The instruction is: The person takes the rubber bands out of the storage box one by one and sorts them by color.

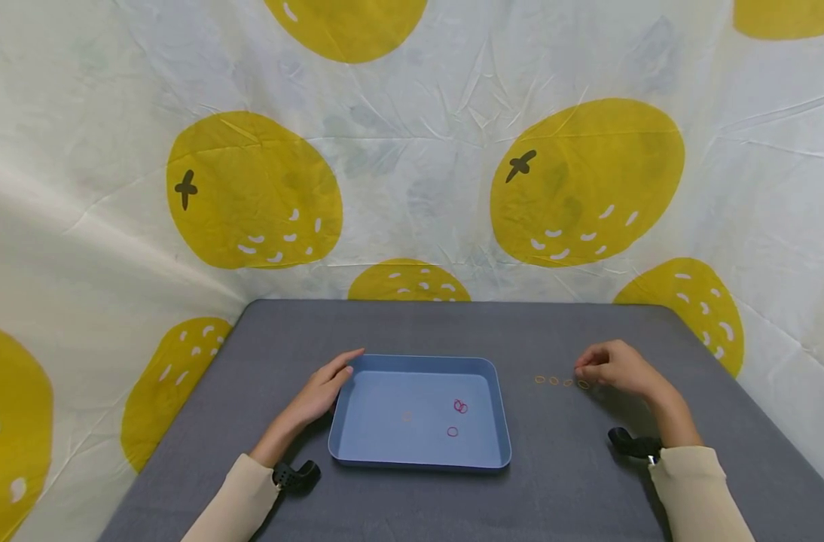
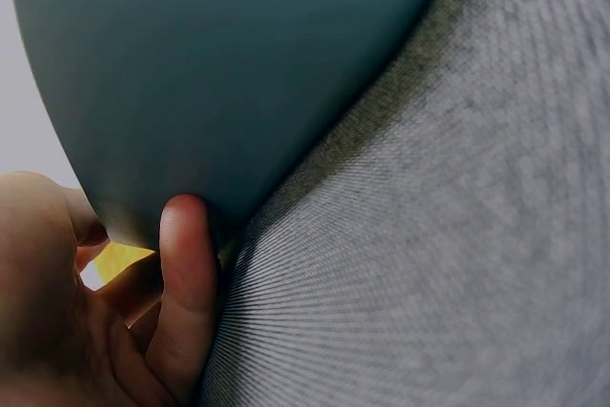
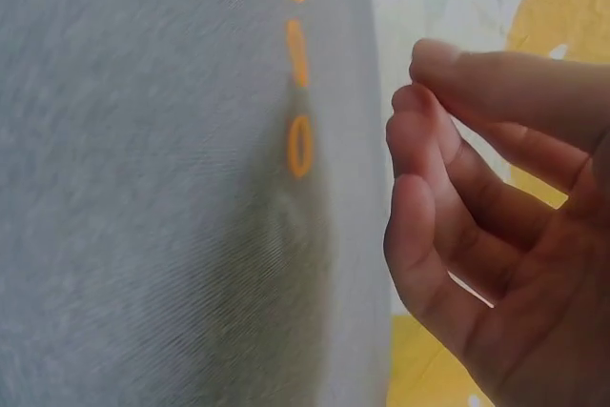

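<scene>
My left hand (image 1: 320,391) holds the blue tray (image 1: 412,362) at its far left corner, thumb over the rim. In the left wrist view a fingertip (image 2: 186,226) presses the tray's outer wall. My right hand (image 1: 618,367) is above the table to the tray's right, thumb and fingers brought together. No item shows between those fingertips (image 3: 434,56) in the right wrist view. Just beside and below them is a row of several small orange bands (image 3: 300,146); the rightmost orange band (image 1: 584,385) lies right under the hand.
Inside the tray are overlapping red bands (image 1: 460,406), a single red band (image 1: 453,431) and a faint orange band (image 1: 407,415). A grey cloth covers the table (image 1: 412,508). Behind it hangs a white curtain (image 1: 419,188) with yellow fruit prints.
</scene>
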Action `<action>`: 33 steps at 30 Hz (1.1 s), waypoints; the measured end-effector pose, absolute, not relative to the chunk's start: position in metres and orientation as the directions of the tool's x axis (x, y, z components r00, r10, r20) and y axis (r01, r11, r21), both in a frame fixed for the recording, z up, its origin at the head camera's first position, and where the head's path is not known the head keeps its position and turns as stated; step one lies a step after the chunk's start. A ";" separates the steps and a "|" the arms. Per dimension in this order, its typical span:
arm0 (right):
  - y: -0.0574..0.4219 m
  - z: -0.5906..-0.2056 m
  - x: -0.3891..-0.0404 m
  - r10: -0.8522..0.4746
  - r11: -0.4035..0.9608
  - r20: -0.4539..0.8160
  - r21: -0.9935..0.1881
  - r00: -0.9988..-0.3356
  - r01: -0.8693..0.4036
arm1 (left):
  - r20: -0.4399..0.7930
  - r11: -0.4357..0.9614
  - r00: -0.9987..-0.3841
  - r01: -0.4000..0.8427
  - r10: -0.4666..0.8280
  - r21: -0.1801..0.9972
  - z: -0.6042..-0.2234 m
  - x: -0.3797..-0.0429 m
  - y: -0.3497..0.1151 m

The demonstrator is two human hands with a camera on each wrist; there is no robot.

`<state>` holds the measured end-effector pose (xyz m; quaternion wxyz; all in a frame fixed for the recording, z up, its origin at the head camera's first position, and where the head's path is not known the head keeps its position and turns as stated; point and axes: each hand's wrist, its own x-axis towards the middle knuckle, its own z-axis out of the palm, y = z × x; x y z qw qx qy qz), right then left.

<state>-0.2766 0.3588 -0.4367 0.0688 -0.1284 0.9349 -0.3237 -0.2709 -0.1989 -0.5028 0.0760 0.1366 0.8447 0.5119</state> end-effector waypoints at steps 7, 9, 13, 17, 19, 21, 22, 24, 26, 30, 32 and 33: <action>0.353 -0.424 -0.273 -0.324 0.675 -0.045 -0.711 -0.945 -0.198 | 0.000 0.437 -0.948 0.147 0.317 0.887 -0.504 -0.272 -0.200; 0.351 -0.420 -0.272 -0.337 0.655 -0.038 -0.727 -0.941 -0.205 | 0.004 0.442 -0.949 0.151 0.316 0.884 -0.503 -0.272 -0.199; 0.347 -0.415 -0.269 -0.350 0.640 -0.026 -0.737 -0.936 -0.219 | 0.017 0.455 -0.949 0.167 0.316 0.875 -0.504 -0.271 -0.200; 0.342 -0.411 -0.267 -0.355 0.631 -0.015 -0.742 -0.935 -0.228 | 0.016 0.456 -0.947 0.169 0.320 0.874 -0.505 -0.272 -0.201; 0.339 -0.410 -0.267 -0.357 0.626 -0.009 -0.745 -0.934 -0.232 | 0.007 0.448 -0.948 0.158 0.319 0.880 -0.505 -0.272 -0.201; 0.336 -0.408 -0.267 -0.360 0.623 -0.006 -0.746 -0.933 -0.236 | 0.004 0.440 -0.948 0.151 0.318 0.885 -0.505 -0.272 -0.201; 0.335 -0.407 -0.267 -0.361 0.621 -0.004 -0.747 -0.933 -0.237 | 0.001 0.436 -0.949 0.147 0.316 0.888 -0.505 -0.271 -0.201; 0.332 -0.405 -0.267 -0.362 0.619 -0.004 -0.749 -0.932 -0.237 | -0.005 0.428 -0.950 0.136 0.313 0.893 -0.505 -0.271 -0.200; 0.329 -0.403 -0.266 -0.365 0.616 -0.003 -0.750 -0.931 -0.240 | -0.008 0.426 -0.951 0.130 0.309 0.895 -0.505 -0.271 -0.200; 0.322 -0.397 -0.263 -0.376 0.607 0.001 -0.756 -0.926 -0.247 | -0.013 0.432 -0.952 0.126 0.305 0.893 -0.504 -0.272 -0.200; 0.319 -0.394 -0.262 -0.385 0.597 0.003 -0.762 -0.923 -0.252 | -0.012 0.436 -0.953 0.128 0.304 0.891 -0.504 -0.272 -0.200; 0.317 -0.394 -0.262 -0.391 0.592 0.005 -0.765 -0.920 -0.256 | -0.013 0.440 -0.953 0.127 0.302 0.889 -0.504 -0.272 -0.200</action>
